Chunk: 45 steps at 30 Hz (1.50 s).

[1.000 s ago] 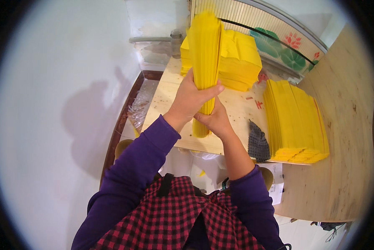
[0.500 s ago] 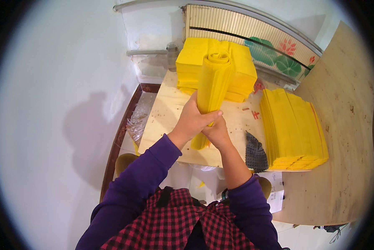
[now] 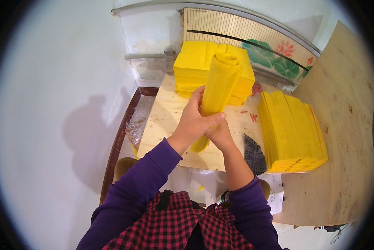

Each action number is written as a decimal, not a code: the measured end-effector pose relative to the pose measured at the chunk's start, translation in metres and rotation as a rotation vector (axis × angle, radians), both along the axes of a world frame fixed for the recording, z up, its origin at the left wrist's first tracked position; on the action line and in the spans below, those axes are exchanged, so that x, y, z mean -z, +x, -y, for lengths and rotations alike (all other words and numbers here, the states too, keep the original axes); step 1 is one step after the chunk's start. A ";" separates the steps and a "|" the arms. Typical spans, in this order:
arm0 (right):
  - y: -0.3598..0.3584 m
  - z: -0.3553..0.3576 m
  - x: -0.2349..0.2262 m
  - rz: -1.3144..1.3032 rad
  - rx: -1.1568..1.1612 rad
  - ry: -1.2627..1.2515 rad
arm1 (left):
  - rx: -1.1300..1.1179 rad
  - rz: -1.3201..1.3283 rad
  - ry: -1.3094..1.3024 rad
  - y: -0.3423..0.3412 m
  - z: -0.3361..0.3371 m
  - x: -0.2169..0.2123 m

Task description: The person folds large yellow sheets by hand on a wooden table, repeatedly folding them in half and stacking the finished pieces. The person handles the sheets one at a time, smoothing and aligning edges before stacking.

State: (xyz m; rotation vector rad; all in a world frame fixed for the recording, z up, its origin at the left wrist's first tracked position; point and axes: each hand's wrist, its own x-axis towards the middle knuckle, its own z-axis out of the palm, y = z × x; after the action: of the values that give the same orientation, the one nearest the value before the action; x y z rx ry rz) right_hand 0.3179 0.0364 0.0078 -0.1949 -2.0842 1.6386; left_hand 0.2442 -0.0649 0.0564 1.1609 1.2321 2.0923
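Yellow roll (image 3: pixel 221 85), tilted, over the worktop (image 3: pixel 162 125); grip of left hand (image 3: pixel 191 123) and right hand (image 3: pixel 220 135) closed round its lower part, the latter partly hidden. Far yellow stack (image 3: pixel 193 60) partly blocked by roll; dark textured piece (image 3: pixel 254 157), right, unidentified.

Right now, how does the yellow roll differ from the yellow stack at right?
The yellow roll is curled into a slim tube; the yellow stack is a much bulkier block of layers. The roll is held off the table, tilted, by the left hand and right hand; the stack rests on the table. Both are yellow.
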 end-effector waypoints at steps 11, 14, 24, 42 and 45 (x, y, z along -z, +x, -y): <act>-0.003 0.007 0.003 0.056 0.101 0.005 | -0.019 0.032 -0.143 -0.006 -0.002 -0.006; 0.003 -0.007 -0.010 0.090 -0.047 -0.084 | -0.004 -0.007 -0.159 -0.007 0.001 -0.012; 0.005 -0.009 -0.002 0.329 -0.106 -0.025 | 0.245 0.032 -0.208 -0.025 0.001 -0.006; 0.007 -0.008 -0.004 0.082 -0.070 -0.044 | -0.062 -0.146 0.007 0.003 0.003 -0.010; 0.012 -0.008 -0.002 -0.055 -0.157 -0.077 | -0.050 -0.180 -0.112 -0.003 0.006 -0.011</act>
State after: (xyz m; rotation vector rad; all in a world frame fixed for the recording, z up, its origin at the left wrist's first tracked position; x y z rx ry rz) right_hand 0.3300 0.0446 0.0102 -0.0110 -2.0414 1.7971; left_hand 0.2408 -0.0711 0.0670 1.3027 1.4547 1.9604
